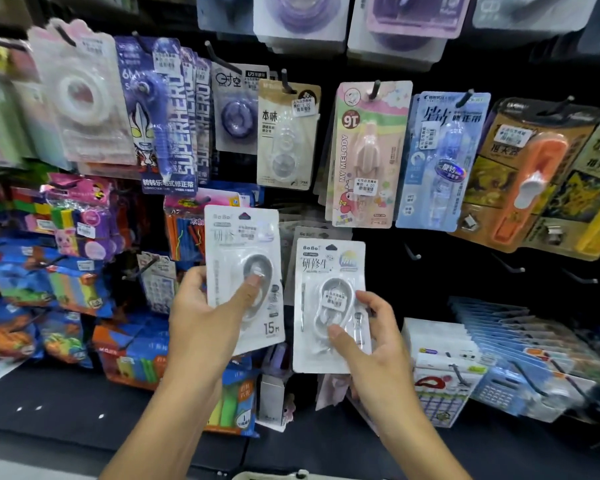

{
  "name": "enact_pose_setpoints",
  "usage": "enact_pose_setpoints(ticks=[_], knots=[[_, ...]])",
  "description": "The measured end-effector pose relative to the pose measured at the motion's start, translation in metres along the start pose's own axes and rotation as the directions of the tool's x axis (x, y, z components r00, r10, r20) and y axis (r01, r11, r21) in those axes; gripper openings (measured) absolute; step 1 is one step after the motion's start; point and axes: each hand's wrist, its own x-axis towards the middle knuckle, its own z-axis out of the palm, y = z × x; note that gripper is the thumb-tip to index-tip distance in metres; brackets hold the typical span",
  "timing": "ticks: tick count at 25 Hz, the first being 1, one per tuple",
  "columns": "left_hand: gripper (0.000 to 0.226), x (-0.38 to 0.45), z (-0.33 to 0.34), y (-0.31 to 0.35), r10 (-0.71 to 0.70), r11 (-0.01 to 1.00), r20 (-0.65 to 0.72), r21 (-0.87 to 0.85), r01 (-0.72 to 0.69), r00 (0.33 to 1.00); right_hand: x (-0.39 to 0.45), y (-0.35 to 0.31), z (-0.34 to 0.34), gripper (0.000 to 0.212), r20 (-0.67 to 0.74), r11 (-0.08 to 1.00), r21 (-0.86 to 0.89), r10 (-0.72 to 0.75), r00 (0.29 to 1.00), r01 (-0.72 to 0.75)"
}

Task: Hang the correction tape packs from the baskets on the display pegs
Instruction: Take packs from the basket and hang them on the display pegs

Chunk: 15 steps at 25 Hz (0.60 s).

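Black peg wall [430,271] carries hanging stationery packs [364,154].

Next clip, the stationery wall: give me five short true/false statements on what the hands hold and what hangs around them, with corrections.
1. Each hand holds one white BoBo correction tape pack. True: left hand grips the left pack, right hand the right pack.
2. The left pack is marked 15 m. True.
3. The My Melody pack lies in a basket. False: it hangs on a peg.
4. The right pack carries no price sticker. False: one sits on its blister.
5. Bare pegs stick out to the right of the held packs. True.
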Motion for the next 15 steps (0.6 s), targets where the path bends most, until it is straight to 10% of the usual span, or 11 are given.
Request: enact_pose_setpoints(ticks=[6,11,15], knots=[[0.023,-0.001,0.001,-0.002,0.028,0.999,0.006,0.027,-0.028,1.0,0.012,0.006,0.008,0.026,-0.136,0.994,-0.069,0.081,0.987,-0.09],[0.023,0.0,0.0,0.006,0.06,0.996,-0.036,-0.059,-0.062,0.998,-0.019,0.006,0.001,0.024,0.025,0.999,0.004,-0.046,0.999,0.046],[0.019,0.0,-0.004,0.017,0.084,0.98,-0.092,-0.17,-0.099,0.992,-0.011,0.003,-0.001,0.022,-0.159,0.992,0.106,-0.044,0.986,0.061]])
